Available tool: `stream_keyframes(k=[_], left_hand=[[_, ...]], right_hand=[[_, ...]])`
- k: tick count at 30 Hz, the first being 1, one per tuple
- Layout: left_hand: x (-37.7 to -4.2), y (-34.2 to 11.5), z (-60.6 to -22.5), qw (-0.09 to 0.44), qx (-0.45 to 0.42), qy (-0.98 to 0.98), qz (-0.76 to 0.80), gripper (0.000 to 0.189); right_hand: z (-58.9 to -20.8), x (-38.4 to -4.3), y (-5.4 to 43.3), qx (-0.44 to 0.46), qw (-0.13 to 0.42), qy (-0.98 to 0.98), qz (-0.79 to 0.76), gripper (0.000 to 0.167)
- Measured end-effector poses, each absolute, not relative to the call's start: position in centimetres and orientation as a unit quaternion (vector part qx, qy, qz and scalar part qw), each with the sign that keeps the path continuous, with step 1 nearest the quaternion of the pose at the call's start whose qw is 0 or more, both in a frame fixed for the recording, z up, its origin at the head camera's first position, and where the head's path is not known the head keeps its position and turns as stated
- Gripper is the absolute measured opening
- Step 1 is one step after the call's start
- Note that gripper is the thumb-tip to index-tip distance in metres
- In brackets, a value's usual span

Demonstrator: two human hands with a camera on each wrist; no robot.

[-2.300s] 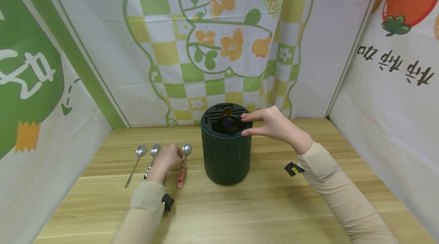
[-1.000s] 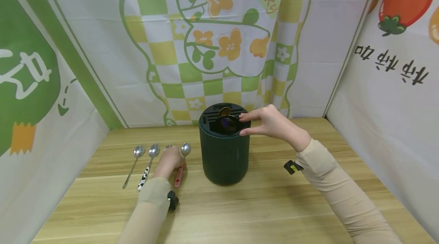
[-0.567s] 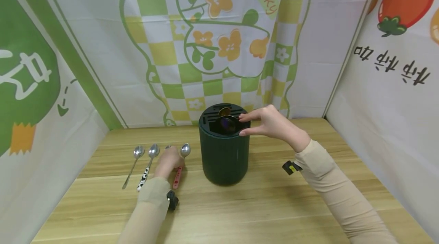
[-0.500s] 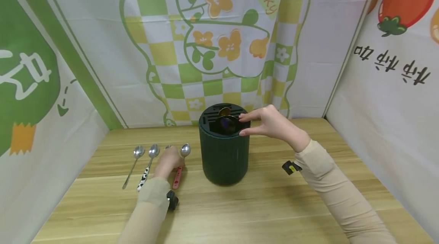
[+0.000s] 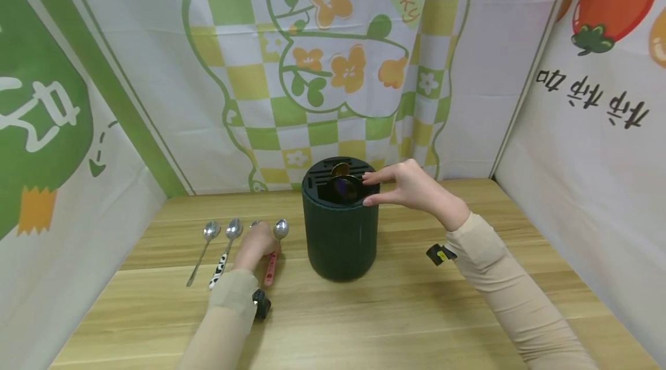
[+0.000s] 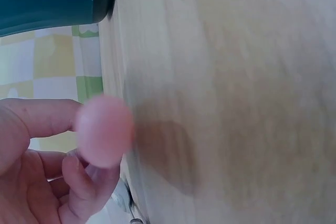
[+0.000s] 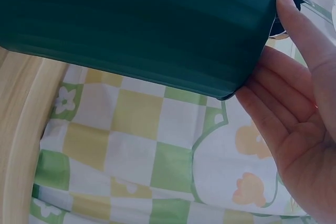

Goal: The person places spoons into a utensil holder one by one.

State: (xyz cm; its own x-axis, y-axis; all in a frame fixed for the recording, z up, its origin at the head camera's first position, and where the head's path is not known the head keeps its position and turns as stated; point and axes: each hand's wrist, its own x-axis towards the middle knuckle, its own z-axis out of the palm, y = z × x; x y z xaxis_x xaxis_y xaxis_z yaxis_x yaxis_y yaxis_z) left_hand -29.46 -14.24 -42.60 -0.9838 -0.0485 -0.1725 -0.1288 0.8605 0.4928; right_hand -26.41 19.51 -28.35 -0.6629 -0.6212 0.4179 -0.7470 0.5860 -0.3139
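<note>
In the head view a dark green utensil holder [image 5: 340,237] with a slotted black lid stands upright. My right hand [image 5: 408,188] grips its rim from the right, thumb in front and fingers behind. The thumb [image 7: 296,19] lies at the rim in the right wrist view. My left hand [image 5: 259,243] pinches a spoon with a pink handle [image 5: 271,270] and steel bowl [image 5: 281,228]. A blurred pink handle end [image 6: 105,132] faces the left wrist camera. Another spoon bowl [image 5: 255,223] peeks out beyond the left hand, its handle hidden.
Left of the hand lie a plain steel spoon [image 5: 203,251] and a black-and-white-handled spoon [image 5: 224,254] on the wooden table [image 5: 395,318]. Dark-gold and small brown utensil heads [image 5: 340,170] stick out of the holder's lid. Printed cloth [image 5: 250,92] hangs behind.
Over about two seconds my left hand has shifted slightly right, uncovering the black-and-white handle. The pink handle has tilted slightly. The right hand and the holder have stayed put.
</note>
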Motion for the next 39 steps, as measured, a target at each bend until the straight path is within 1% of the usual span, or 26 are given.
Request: stream_keyframes(k=[7, 13, 20, 31, 35, 39], left_hand=[[-29.1, -14.3, -42.4, 0.076, -0.045, 0.956, 0.28, 0.011], [-29.1, -14.6, -42.7, 0.073, -0.041, 0.957, 0.279, 0.019], [-28.8, -14.5, -42.1, 0.058, -0.036, 0.953, 0.295, 0.026], [-28.4, -14.3, -41.3, 0.055, -0.029, 0.952, 0.301, 0.026], [-28.2, -14.3, -40.8, 0.058, -0.029, 0.948, 0.313, 0.023], [-28.0, -14.4, -40.5, 0.05, -0.024, 0.949, 0.31, 0.033]], right_hand=[[-28.4, -26.4, 19.5, 0.381, 0.128, -0.884, 0.237, 0.043], [-28.5, -26.4, 19.6, 0.381, 0.127, -0.883, 0.242, 0.043], [-28.6, -26.6, 19.6, 0.381, 0.131, -0.884, 0.236, 0.042], [-28.6, -26.7, 19.6, 0.379, 0.128, -0.886, 0.236, 0.042], [-28.5, -26.6, 19.6, 0.379, 0.128, -0.886, 0.236, 0.041], [-28.5, -26.5, 19.5, 0.383, 0.134, -0.883, 0.236, 0.041]])
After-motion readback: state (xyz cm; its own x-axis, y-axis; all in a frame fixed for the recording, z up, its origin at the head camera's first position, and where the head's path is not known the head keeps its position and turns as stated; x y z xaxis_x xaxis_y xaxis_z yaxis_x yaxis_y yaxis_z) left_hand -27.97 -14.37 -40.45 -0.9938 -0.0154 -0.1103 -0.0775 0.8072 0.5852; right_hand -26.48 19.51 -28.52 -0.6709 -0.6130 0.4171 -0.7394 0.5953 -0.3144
